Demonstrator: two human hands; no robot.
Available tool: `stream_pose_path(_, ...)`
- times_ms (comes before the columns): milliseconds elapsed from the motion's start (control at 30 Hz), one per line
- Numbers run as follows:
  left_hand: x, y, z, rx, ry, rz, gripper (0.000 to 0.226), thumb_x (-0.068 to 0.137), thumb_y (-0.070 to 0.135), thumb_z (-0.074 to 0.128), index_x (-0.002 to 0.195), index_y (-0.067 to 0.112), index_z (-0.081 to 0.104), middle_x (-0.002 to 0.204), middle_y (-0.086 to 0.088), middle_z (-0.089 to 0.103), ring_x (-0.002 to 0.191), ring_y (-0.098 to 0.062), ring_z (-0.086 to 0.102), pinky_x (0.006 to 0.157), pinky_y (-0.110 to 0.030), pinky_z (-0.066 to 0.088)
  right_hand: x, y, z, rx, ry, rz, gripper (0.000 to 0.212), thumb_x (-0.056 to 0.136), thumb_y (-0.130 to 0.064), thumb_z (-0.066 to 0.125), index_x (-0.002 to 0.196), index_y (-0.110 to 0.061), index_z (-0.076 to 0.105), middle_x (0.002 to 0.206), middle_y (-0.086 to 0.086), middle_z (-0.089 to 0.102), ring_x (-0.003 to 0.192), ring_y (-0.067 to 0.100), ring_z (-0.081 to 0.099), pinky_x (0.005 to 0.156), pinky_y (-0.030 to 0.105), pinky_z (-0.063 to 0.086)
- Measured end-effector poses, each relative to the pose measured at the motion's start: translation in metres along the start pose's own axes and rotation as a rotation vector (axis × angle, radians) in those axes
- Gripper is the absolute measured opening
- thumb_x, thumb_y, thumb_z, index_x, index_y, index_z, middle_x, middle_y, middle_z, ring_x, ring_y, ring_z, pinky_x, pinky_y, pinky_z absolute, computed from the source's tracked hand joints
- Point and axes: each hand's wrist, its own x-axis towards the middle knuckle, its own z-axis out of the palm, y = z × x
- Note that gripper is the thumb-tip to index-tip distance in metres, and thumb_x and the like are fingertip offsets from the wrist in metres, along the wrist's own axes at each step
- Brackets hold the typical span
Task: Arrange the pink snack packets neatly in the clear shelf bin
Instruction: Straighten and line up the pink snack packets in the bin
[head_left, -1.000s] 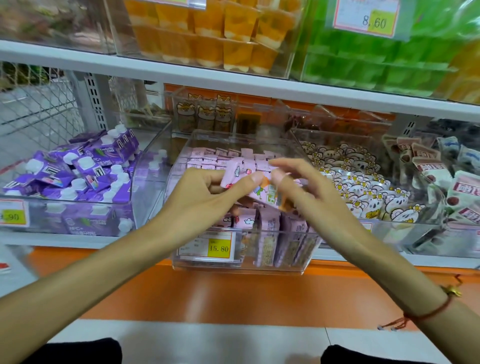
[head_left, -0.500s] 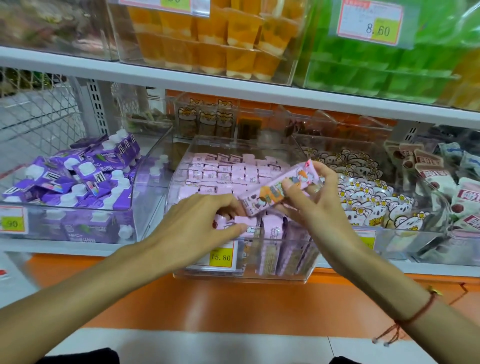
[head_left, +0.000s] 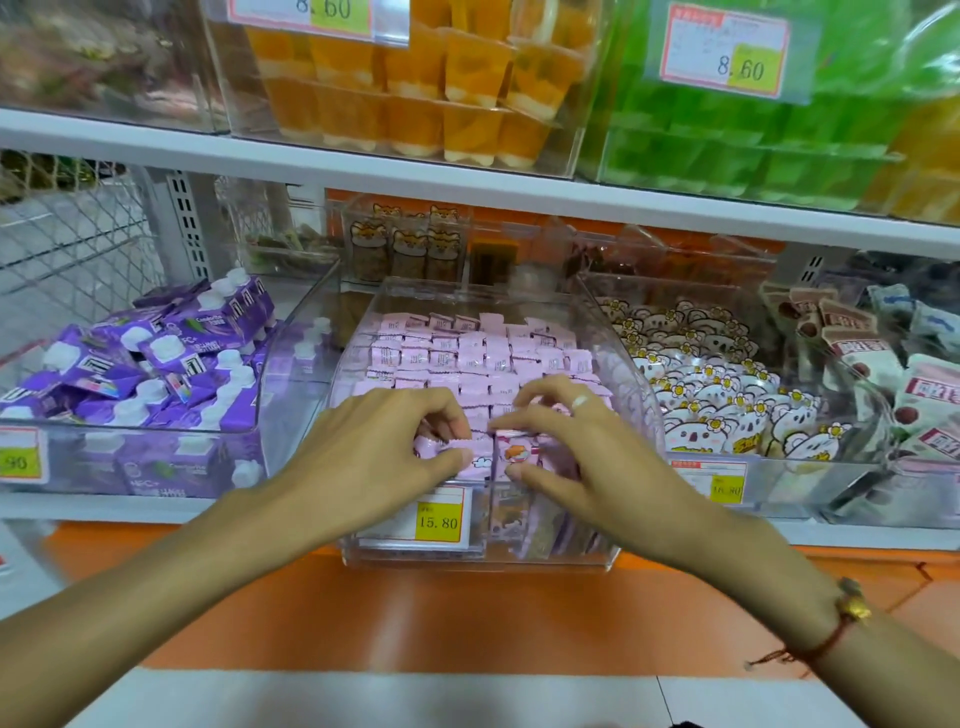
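Forearms reach in from the lower corners, the right one wearing a red cord bracelet (head_left: 826, 642) with a gold charm. Beyond them runs the orange shelf front (head_left: 467, 613). Above it stands the clear bin (head_left: 613, 332), centred on the lower shelf, with a yellow price tag (head_left: 439, 521) reading 15.80 on its front wall.

Left hand (head_left: 384, 447) lies over the bin's front edge, thumb and curled fingers pinching a pink packet (head_left: 447, 452) that lies flat on the front row. Right hand (head_left: 566, 452) sits just beside it, thumb and fingertips gripping an upright packet (head_left: 511, 454) printed with a small picture; this packet stands at the front of the bin, touching the one in the left hand. Whether it is fully seated among its neighbours cannot be told.

Behind the hands, the remaining pink packets (head_left: 467, 358) fill the bin in close rows up to its back wall. More packets stand on edge behind the front wall, beside the price tag.

Left of the bin sits a bin of purple cartons (head_left: 156, 358) with white caps. Right of it sits a bin of white cartoon-animal packets (head_left: 727, 395), and further right, loose brown-and-white packs (head_left: 930, 395).

Upper shelf (head_left: 363, 166) carries orange jelly cups (head_left: 441, 88) and green cups (head_left: 737, 145), each box with a tag reading 8.60.
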Motion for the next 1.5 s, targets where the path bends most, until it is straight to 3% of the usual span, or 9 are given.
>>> stream_pose_path(133, -0.004, 0.000, 0.003, 0.027, 0.055, 0.006, 0.013, 0.079, 0.051, 0.061, 0.076, 0.047, 0.049, 0.071, 0.028, 0.055, 0.074, 0.009, 0.052, 0.057, -0.013, 0.035, -0.001, 0.005, 0.000, -0.006, -0.094, 0.002, 0.031, 0.098, -0.031, 0.046, 0.125, -0.034, 0.061, 0.108, -0.013, 0.045, 0.091, 0.002, 0.038, 0.073, 0.017, 0.031)
stream_pose_path(400, -0.003, 0.008, 0.004, 0.071, 0.117, 0.080, 0.017, 0.077, 0.038, 0.064, 0.091, 0.041, 0.055, 0.084, 0.023, 0.056, 0.083, 0.003, 0.048, 0.061, -0.014, 0.041, 0.007, 0.015, 0.001, 0.144, 0.062, 0.174, 0.007, 0.078, -0.034, 0.074, 0.081, -0.031, 0.070, 0.076, -0.015, 0.061, 0.071, -0.007, 0.052, 0.061, 0.010, 0.035)
stream_pose_path(533, -0.003, 0.012, 0.004, 0.044, 0.112, 0.183, 0.018, 0.081, 0.037, 0.057, 0.099, 0.038, 0.061, 0.097, 0.023, 0.059, 0.091, -0.001, 0.054, 0.070, -0.028, 0.049, 0.010, 0.017, -0.002, 0.106, -0.021, 0.123, 0.010, 0.078, -0.041, 0.072, 0.083, -0.032, 0.073, 0.078, -0.016, 0.058, 0.072, -0.003, 0.051, 0.062, 0.015, 0.035)
stream_pose_path(733, -0.005, 0.015, 0.018, 0.121, -0.008, 0.242, 0.026, 0.097, 0.040, 0.044, 0.118, 0.039, 0.058, 0.110, 0.024, 0.059, 0.102, 0.001, 0.047, 0.073, -0.016, 0.037, 0.009, 0.020, -0.012, 0.068, -0.045, 0.069, 0.013, 0.082, -0.040, 0.068, 0.093, -0.034, 0.068, 0.075, -0.015, 0.062, 0.070, 0.000, 0.054, 0.062, 0.020, 0.043)
stream_pose_path(933, -0.001, 0.015, 0.021, 0.080, 0.028, 0.174, 0.029, 0.085, 0.059, 0.047, 0.105, 0.043, 0.061, 0.096, 0.023, 0.058, 0.093, 0.002, 0.046, 0.075, -0.027, 0.044, 0.001, 0.024, -0.026, -0.221, -0.054, 0.040, 0.027, 0.084, -0.048, 0.060, 0.104, -0.032, 0.069, 0.093, -0.013, 0.048, 0.086, 0.003, 0.037, 0.067, 0.022, 0.023)
stream_pose_path(1067, 0.002, 0.016, 0.023, 0.055, 0.034, 0.133, 0.023, 0.082, 0.060, 0.050, 0.094, 0.044, 0.059, 0.090, 0.021, 0.058, 0.089, 0.002, 0.048, 0.072, -0.027, 0.044, -0.002, 0.010, -0.025, -0.113, -0.003, 0.033, 0.006, 0.084, -0.032, 0.066, 0.089, -0.029, 0.065, 0.090, -0.012, 0.051, 0.082, 0.004, 0.043, 0.069, 0.028, 0.035)
stream_pose_path(1233, 0.008, 0.019, 0.018, 0.086, -0.011, 0.077, 0.017, 0.078, 0.062, 0.057, 0.085, 0.047, 0.057, 0.081, 0.025, 0.055, 0.078, 0.004, 0.048, 0.060, -0.020, 0.034, -0.011, 0.007, -0.017, -0.199, 0.005, -0.028, 0.006, 0.097, -0.034, 0.045, 0.098, -0.028, 0.047, 0.088, -0.008, 0.061, 0.082, 0.023, 0.058, 0.069, 0.039, 0.045)
stream_pose_path(1433, 0.012, 0.023, 0.016, 0.113, -0.031, 0.041, 0.021, 0.077, 0.059, 0.060, 0.090, 0.043, 0.063, 0.080, 0.031, 0.051, 0.078, 0.003, 0.046, 0.059, -0.016, 0.031, -0.010, 0.014, -0.018, 0.337, 0.017, 0.160, 0.006, 0.093, -0.023, 0.057, 0.087, -0.023, 0.056, 0.080, -0.001, 0.060, 0.074, 0.022, 0.059, 0.077, 0.051, 0.047)
stream_pose_path(1500, 0.013, 0.024, 0.015, 0.104, -0.057, 0.034, 0.020, 0.077, 0.058, 0.061, 0.090, 0.043, 0.063, 0.085, 0.029, 0.053, 0.084, 0.002, 0.048, 0.063, -0.023, 0.035, -0.013, 0.015, -0.015, 0.358, 0.075, 0.119, 0.005, 0.093, -0.022, 0.058, 0.088, -0.021, 0.058, 0.086, -0.002, 0.057, 0.076, 0.018, 0.057, 0.077, 0.048, 0.048)
